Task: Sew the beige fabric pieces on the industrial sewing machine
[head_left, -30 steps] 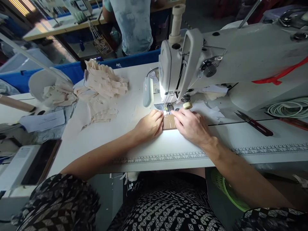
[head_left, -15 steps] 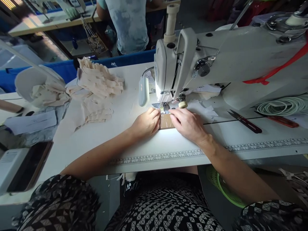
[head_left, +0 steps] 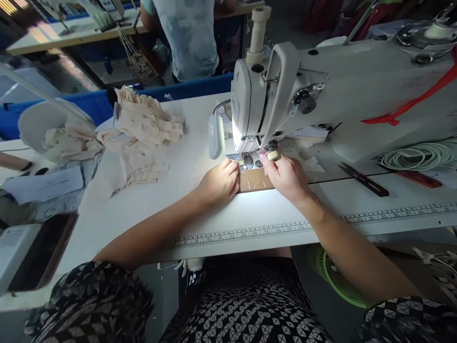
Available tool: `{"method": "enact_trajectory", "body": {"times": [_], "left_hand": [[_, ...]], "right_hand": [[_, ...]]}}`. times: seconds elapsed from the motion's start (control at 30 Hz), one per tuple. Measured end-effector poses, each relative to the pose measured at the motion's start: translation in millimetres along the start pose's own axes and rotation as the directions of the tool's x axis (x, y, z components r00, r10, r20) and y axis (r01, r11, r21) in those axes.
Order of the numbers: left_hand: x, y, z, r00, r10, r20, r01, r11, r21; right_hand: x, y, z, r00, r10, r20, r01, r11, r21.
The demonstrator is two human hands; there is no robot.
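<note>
My left hand [head_left: 219, 181] is closed in a pinch just left of the sewing machine's needle area [head_left: 244, 159]. Whatever its fingertips hold is too small to make out. Right of the needle, my right hand [head_left: 290, 178] has thumb and index finger drawn together beside the cream-coloured knob [head_left: 274, 156] on the machine head. What lies between those fingers is hidden. A shiny brown plate [head_left: 255, 181] on the machine bed lies between both hands. The white sewing machine [head_left: 246, 105] stands over them, and a small lamp [head_left: 215, 136] lights the spot.
Pale fabric pieces [head_left: 146, 119] are piled at the left, with a dark phone [head_left: 43, 252] nearer the front. Thread snips [head_left: 364, 180] and a pale green cord coil [head_left: 421, 155] lie at the right. A printed ruler [head_left: 250, 233] edges the table. Another person [head_left: 189, 38] sits beyond.
My right hand has moved right, away from the needle, and its fingers have drawn together by the knob. More of the brown plate shows. My left hand stays almost in place.
</note>
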State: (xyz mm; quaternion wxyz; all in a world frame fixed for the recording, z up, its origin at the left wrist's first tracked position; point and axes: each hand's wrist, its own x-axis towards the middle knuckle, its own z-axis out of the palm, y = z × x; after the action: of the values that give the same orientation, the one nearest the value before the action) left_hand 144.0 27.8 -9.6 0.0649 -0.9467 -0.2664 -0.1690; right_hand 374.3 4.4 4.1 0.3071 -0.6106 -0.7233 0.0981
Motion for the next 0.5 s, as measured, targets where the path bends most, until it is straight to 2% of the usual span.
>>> {"method": "enact_trajectory", "body": {"times": [0.17, 0.33, 0.5], "left_hand": [[3, -4, -1.4, 0.999, -0.047, 0.024, 0.048, 0.998, -0.04], [5, -3, -3.5, 0.995, -0.076, 0.057, 0.079, 0.995, -0.062], [10, -10, -17.3, 0.973, -0.219, 0.074, 0.225, 0.971, -0.086]], "right_hand": [[5, 3, 3, 1.0, 0.001, 0.004, -0.001, 0.999, -0.041], [2, 1, -5, 0.999, -0.045, -0.019, 0.043, 0.997, -0.067], [-5, -16, -14, 0.993, -0.113, -0.018, 0.11, 0.987, -0.118]]}}
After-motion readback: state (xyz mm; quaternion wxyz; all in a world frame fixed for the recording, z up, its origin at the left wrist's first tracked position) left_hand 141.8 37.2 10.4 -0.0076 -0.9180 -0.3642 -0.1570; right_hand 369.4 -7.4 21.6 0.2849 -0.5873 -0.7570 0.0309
